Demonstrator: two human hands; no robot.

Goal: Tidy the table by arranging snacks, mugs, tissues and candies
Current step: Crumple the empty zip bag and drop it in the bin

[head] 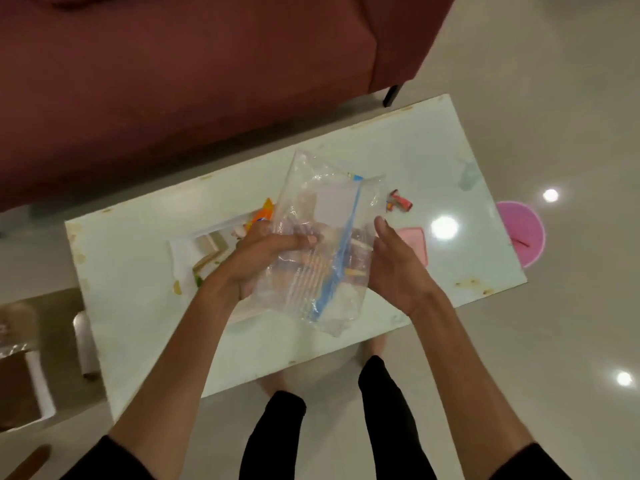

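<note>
Held above the near table (138, 323): clear zip bag (322, 237), left hand (258, 259) clenched on its side, right hand (394, 268) open-fingered alongside, risking slip and spill onto candies (400, 203) farther right.

Table (138, 271) runs across mid-frame; sofa (173, 81) behind it at upper left. Plastic bag (325, 237) held above table centre, between left hand (256, 261) and right hand (398, 268). Candy wrapper (400, 202) on table right of bag. Snack packets (214, 247) left of bag
</note>
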